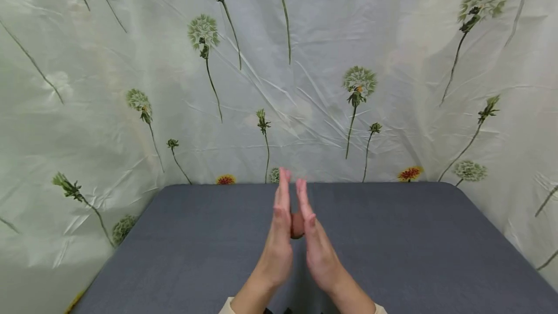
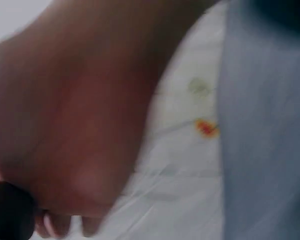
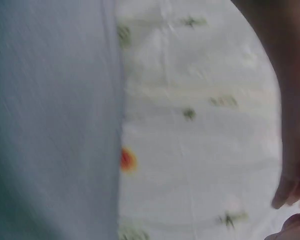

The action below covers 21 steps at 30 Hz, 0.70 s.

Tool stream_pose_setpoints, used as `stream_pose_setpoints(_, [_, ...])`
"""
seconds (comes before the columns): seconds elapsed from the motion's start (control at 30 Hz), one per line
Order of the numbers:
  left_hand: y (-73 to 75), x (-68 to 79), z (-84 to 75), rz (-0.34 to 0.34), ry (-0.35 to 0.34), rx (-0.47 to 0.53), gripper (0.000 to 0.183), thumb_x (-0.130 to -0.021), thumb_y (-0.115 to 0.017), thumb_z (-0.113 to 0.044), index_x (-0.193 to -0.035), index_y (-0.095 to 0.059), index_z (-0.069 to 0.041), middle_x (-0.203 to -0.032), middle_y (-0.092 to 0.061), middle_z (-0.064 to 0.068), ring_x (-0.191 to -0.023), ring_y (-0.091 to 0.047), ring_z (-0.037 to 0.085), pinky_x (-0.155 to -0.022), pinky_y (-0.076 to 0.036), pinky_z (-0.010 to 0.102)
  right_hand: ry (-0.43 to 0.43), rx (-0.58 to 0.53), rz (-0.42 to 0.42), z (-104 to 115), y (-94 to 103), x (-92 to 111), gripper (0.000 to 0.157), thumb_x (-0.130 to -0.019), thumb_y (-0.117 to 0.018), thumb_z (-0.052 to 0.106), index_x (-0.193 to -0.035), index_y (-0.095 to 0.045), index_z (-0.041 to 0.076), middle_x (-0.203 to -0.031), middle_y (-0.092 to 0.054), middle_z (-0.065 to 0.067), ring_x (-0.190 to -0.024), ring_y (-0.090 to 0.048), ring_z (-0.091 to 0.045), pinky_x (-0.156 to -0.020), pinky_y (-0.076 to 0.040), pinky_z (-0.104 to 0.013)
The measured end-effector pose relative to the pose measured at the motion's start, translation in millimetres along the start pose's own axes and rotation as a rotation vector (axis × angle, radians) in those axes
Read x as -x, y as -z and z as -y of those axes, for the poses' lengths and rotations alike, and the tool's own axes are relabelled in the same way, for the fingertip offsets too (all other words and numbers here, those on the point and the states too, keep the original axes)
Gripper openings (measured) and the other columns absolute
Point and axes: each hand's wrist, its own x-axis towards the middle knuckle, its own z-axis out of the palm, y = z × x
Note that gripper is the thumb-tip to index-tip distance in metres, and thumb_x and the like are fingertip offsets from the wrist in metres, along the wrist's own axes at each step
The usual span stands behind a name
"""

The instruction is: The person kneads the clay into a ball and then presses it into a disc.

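Palms facing each other, my left hand (image 1: 278,243) and right hand (image 1: 320,253) point upward over the grey surface. Their fingers are straight. Between the palms sits a small rounded reddish-brown thing (image 1: 297,226), its lower edge darker and its sides covered by the hands; its kind is not clear. The left wrist view is filled by the blurred left hand (image 2: 85,125), with a dark rounded shape (image 2: 10,211) at the lower left that I cannot identify. At the right edge of the right wrist view, part of the right hand (image 3: 296,140) shows, blurred.
A grey padded-looking tabletop (image 1: 209,246) with rounded far corners spreads beneath the hands. Behind it and along both sides hangs a pale, wrinkled curtain (image 1: 314,28) printed with dandelions and orange flowers.
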Motion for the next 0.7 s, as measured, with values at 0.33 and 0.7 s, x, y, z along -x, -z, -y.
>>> stream_pose_setpoints(0.33, [40.2,-15.0,5.0,-0.132,0.079,0.076,0.072,-0.107,0.001,-0.073,-0.171,0.010,-0.040,-0.182,0.000,-0.002,-0.170,0.007,0.026,-0.131,-0.001,0.070,0.098,0.031,0.123,13,-35.0,11,0.058,-0.119,-0.006,0.039,-0.173,0.006,0.019,-0.182,0.014,-0.001,-0.167,0.019,-0.016,-0.124,0.005,-0.009])
stream_pose_setpoints(0.7, [-18.6,5.0,12.4,0.172,0.137,0.133,0.064,-0.115,0.005,-0.051,-0.173,0.010,-0.026,-0.183,-0.005,0.004,-0.169,-0.003,0.027,-0.132,-0.005,0.064,0.144,0.116,-0.119,21,16.9,-4,0.065,-0.118,-0.005,0.049,-0.174,-0.003,0.018,-0.183,0.000,-0.001,-0.169,0.009,-0.014,-0.126,0.000,-0.009])
